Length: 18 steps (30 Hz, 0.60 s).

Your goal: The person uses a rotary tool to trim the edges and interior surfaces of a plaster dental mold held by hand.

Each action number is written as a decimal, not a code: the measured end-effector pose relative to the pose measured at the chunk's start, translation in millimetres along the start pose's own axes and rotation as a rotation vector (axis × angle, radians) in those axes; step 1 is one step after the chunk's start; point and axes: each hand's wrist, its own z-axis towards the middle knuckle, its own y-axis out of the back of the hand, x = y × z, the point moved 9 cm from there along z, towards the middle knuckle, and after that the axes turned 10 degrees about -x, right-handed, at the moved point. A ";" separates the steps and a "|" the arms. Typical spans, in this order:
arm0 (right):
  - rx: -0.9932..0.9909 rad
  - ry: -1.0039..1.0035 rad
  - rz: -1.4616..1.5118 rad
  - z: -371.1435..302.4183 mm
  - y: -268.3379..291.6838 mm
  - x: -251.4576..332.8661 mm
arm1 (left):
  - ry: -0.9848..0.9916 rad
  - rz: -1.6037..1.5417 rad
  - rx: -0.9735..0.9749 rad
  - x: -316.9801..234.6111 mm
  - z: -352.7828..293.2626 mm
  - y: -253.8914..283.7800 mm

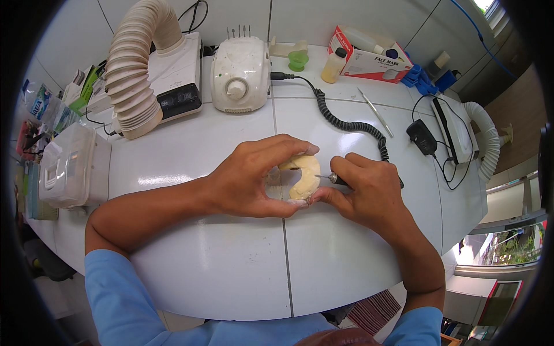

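Over the middle of the white tiled table, my left hand (245, 179) grips a pale yellow, horseshoe-shaped dental cast (307, 177) between thumb and fingers. White dust coats those fingertips. My right hand (372, 193) is closed around a rotary handpiece (337, 179), mostly hidden in the palm. Its thin metal tip points left at the outer curve of the cast; whether it touches, I cannot tell. The right thumb rests near the left thumb at the cast's lower edge. From the handpiece a black coiled cord (346, 123) runs to a white control box (239, 81) with a knob.
Several burs (238, 33) stand on the control box. At back left is a ribbed hose (127, 75) on a white unit; left, a plastic case (75, 167). Behind lie a bottle (333, 68), a mask box (369, 68) and a slim white tool (375, 112). Right, another hose unit (456, 130).
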 end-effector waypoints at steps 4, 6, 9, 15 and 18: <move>-0.011 0.008 -0.001 0.0 0.0 -0.7 | -0.006 0.011 0.001 -0.9 0.5 0.4; -0.036 0.013 0.004 0.9 2.0 -1.0 | -0.011 -0.005 0.010 -0.8 -0.5 -0.6; -0.016 0.010 -0.005 1.5 0.9 -1.5 | -0.020 -0.003 0.011 -0.7 -1.1 -1.6; -0.037 0.017 -0.006 2.4 3.0 -0.2 | -0.032 -0.015 0.022 -1.6 -0.9 -2.4; -0.010 0.011 -0.017 2.0 0.9 0.0 | -0.022 -0.017 0.032 -0.3 -1.3 -3.2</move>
